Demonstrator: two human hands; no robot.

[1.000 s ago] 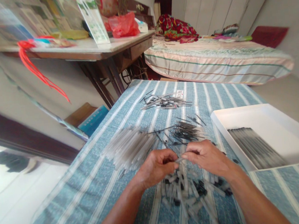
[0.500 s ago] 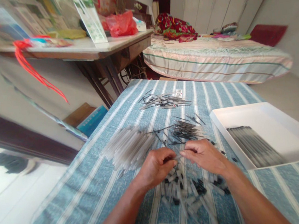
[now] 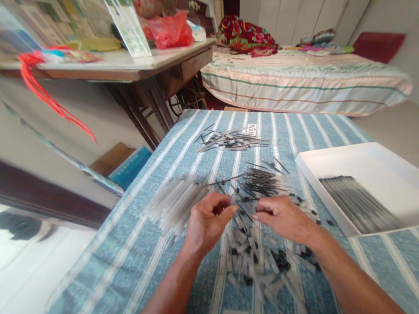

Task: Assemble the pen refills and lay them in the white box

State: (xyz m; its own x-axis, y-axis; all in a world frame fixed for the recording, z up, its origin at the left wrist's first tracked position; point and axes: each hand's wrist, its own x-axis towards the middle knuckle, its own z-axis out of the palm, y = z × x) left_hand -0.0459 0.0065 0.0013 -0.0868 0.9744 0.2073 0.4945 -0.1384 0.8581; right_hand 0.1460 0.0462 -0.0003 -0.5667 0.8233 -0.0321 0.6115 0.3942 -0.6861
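Note:
My left hand (image 3: 209, 223) is closed in a pinch over the right end of a bundle of translucent white pen barrels (image 3: 174, 200). What its fingertips hold is too small and blurred to make out. A short gap to the right, my right hand (image 3: 287, 219) has thumb and fingers pressed together, their contents hidden. Thin black refills (image 3: 259, 180) lie in a pile just beyond the hands, a few of them scattered between the fingertips. Below the hands spreads a loose heap of short clear pen caps (image 3: 256, 267) mixed with small black plugs (image 3: 281, 260).
A white open box (image 3: 395, 177) at right holds a row of dark-cored pens (image 3: 356, 204). Another pile of thin parts (image 3: 230, 141) lies at the table's far side. Striped blue cloth (image 3: 131, 265) covers the table. Beyond stand a desk (image 3: 122, 74) and a bed (image 3: 299, 80).
My hands have moved apart. The left one has shifted up and left, toward the barrels, while the right one has stayed almost in place.

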